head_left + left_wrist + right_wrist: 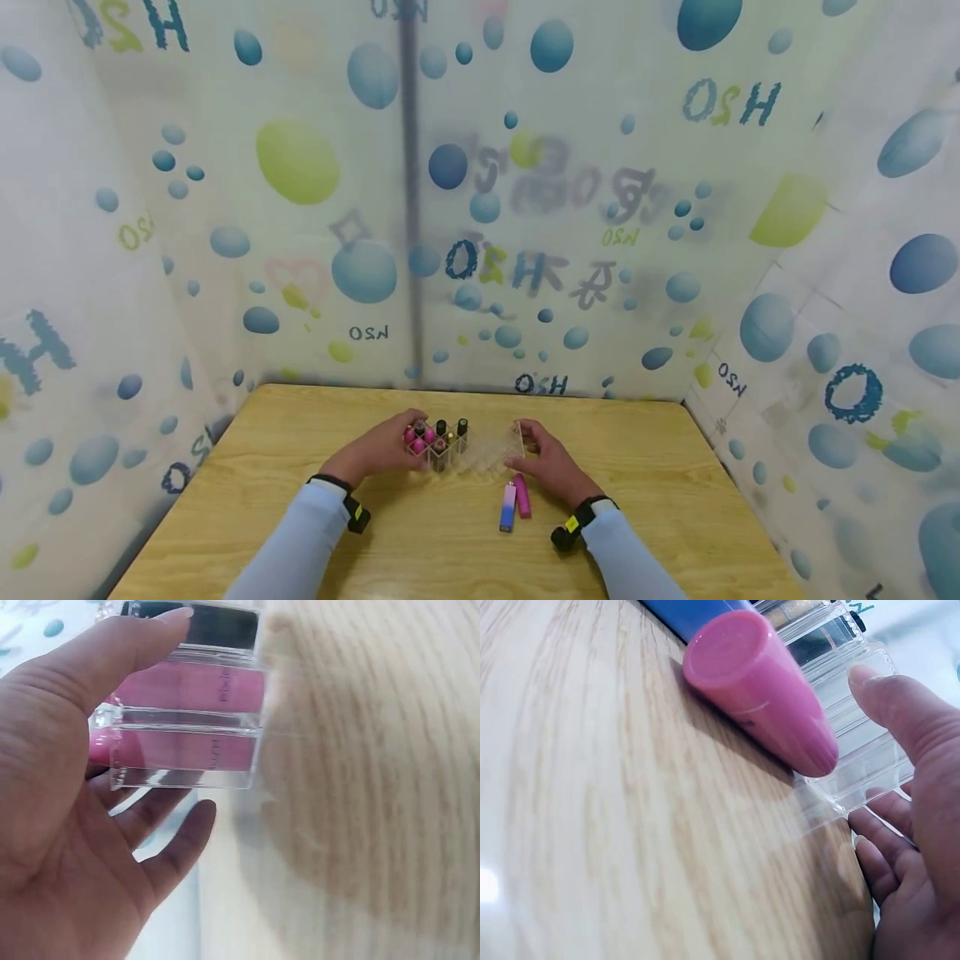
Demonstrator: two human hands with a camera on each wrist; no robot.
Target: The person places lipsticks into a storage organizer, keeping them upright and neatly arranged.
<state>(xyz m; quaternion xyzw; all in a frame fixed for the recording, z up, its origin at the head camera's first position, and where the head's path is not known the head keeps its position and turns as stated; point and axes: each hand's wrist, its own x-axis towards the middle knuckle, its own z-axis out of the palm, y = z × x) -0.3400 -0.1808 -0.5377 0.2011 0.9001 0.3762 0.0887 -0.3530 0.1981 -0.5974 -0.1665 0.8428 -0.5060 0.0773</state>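
Observation:
A clear plastic lipstick organizer (487, 454) with diamond-patterned compartments stands on the table between both hands. Pink tubes (199, 690) and dark-capped bottles (462, 427) fill its left part, while the compartments toward the right hold nothing. My left hand (390, 446) grips the left end, thumb along the near side and fingers around the far side. At the opposite end, my right hand (553, 467) holds the organizer between thumb and fingers. Just in front of it lie a pink tube (769, 697) and a pink-and-blue tube (507, 507), side by side.
The wooden table (420, 558) extends around the organizer on every side. Behind it and at both sides hang curtains (480, 350) printed with blue and green dots, close to the table's edges.

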